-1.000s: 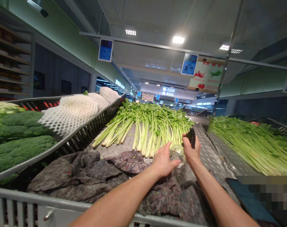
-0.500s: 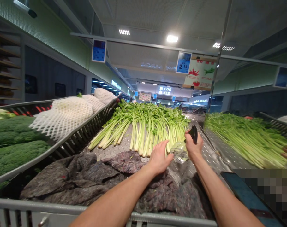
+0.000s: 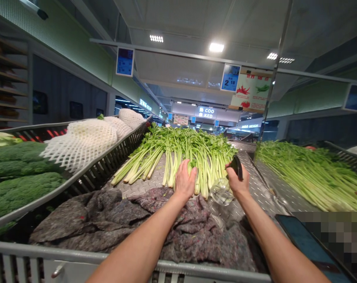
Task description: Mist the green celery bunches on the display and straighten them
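While the right hand [image 3: 238, 181] has its fingers wrapped round the black top of a clear bottle [image 3: 222, 192], the left hand [image 3: 185, 180] is over on the celery [image 3: 193, 149], fingers pointing forward onto the stalks and the thumb out to the side. Can't tell if the left is actually pinching any of them, tbh, since the back of the hand covers that bit. The bottle's round see-through body sits low between the two hands, just beside the cut ends of the stalks, on or right above the bumpy metal tray [image 3: 243, 214]. Can't say which.

The celery itself is fanned across the tray, leaves at the far end, pale ends facing the person. Nearer in there's a scrunched-up gray cloth [image 3: 116, 216] along the front edge, pretty much under the left forearm. Over to the left, past a black slatted divider [image 3: 107, 169], you've got broccoli [image 3: 22, 192] plus some produce in white foam netting [image 3: 81, 139]. A mirror on the right shows the celery again.
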Motion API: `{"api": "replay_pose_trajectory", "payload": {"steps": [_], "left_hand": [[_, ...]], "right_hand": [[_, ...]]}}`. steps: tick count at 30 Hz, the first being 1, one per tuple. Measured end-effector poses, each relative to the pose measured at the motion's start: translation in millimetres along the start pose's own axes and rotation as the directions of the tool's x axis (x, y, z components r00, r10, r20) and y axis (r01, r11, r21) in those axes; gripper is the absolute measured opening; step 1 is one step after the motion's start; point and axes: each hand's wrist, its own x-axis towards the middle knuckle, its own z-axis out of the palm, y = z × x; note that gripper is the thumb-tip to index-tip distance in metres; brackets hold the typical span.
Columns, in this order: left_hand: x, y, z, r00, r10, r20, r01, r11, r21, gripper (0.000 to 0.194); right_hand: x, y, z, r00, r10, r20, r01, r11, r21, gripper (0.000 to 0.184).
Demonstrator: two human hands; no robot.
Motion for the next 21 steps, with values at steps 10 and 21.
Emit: {"api": "replay_pose_trajectory", "payload": {"steps": [10, 21], "left_hand": [[-5.2, -0.7, 0.1, 0.995, 0.083, 0.059, -0.088, 0.991, 0.099, 0.049], [-6.7, 1.4, -0.2, 0.991, 0.090, 0.097, -0.101, 0.989, 0.110, 0.049]], "right_hand": [[-6.6, -5.8, 1.7, 1.000, -0.001, 0.025, 0.003, 0.997, -0.074, 0.029], [0.3, -1.2, -0.2, 1.000, 0.018, -0.023, -0.018, 1.000, 0.011, 0.027]]}}
